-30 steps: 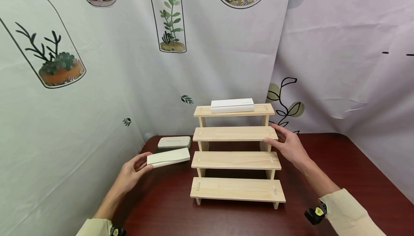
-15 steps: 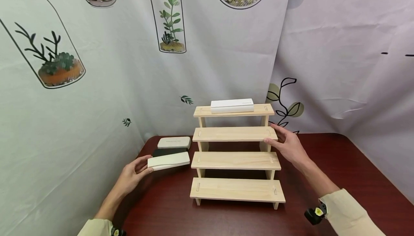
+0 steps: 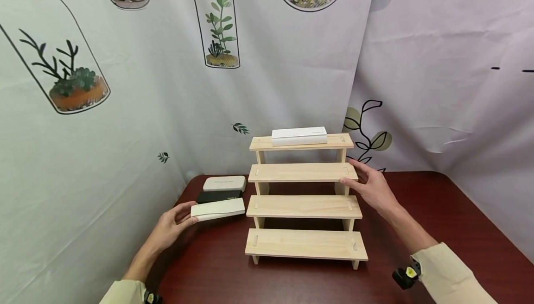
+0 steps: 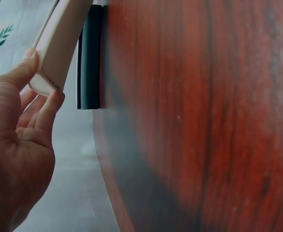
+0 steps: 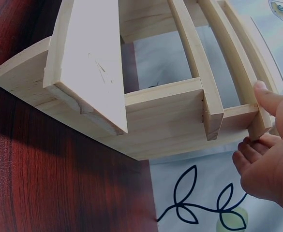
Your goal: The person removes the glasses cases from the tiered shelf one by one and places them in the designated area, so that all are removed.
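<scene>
My left hand pinches the left end of a slim cream case with a flap lid, thumb on one side and fingers on the other. In the left wrist view, the cream case has small print near its end and hangs away from the wood tabletop. Just behind it lies a flat black case, partly covered by it in the head view. My right hand grips the right end of the second-highest step of a pale wooden four-step rack; its thumb lies on the front edge.
A pale hard case lies behind the black one. On the rack's top step sits a long white box. The dark red table reaches back to a plant-print curtain, which also closes in the left side.
My left hand has lowered the cream case slightly and brought it a little nearer, uncovering the black case behind. My right hand has stayed at the rack.
</scene>
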`<state>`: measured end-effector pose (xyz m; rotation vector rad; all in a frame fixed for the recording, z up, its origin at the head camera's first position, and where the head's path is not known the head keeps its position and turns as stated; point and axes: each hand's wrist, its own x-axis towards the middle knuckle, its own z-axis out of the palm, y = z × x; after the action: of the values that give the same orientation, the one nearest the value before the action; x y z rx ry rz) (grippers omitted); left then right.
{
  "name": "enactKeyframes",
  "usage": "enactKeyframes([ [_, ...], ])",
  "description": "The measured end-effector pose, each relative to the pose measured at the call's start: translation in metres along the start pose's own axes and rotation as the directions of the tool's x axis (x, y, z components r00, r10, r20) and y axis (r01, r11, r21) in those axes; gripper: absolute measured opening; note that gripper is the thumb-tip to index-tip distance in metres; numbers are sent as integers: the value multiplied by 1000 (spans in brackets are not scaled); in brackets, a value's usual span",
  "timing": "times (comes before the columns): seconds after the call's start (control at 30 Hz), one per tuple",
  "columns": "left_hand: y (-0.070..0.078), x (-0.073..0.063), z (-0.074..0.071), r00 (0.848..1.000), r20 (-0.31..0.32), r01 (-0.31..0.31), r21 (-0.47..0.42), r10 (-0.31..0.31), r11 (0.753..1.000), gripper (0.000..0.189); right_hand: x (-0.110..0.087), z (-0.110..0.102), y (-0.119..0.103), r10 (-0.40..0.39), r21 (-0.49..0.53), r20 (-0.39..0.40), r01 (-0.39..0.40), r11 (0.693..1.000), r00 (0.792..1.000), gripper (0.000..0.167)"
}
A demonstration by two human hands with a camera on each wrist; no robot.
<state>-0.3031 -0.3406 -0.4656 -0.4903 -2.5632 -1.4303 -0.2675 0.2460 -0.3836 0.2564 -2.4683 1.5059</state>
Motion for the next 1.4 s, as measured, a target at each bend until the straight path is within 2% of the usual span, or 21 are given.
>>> enactKeyframes([
  [0.43, -6, 0, -6, 998, 62, 7, 6, -8, 1000, 59, 1, 2, 1, -8, 1, -1, 8, 1000, 1000, 79],
  [0.63, -11, 2, -8, 995, 93, 43, 37, -46, 998, 59, 1, 2, 2, -11, 3, -3, 11, 1000, 1000, 79],
  [0.93, -19, 2, -6, 988, 146, 32, 52, -40, 998, 57, 0, 2, 1, -5, 3, -3, 5, 1000, 1000, 80],
  [1.2, -23, 4, -7, 988, 146, 25, 126, -43, 992, 51, 0, 1, 1, -5, 7, -4, 5, 1000, 1000, 79],
  [1.4, -23, 6, -6, 988, 135, 46, 172, -70, 984, 52, 0, 1, 1, 1, 5, -7, -1, 1000, 1000, 79],
])
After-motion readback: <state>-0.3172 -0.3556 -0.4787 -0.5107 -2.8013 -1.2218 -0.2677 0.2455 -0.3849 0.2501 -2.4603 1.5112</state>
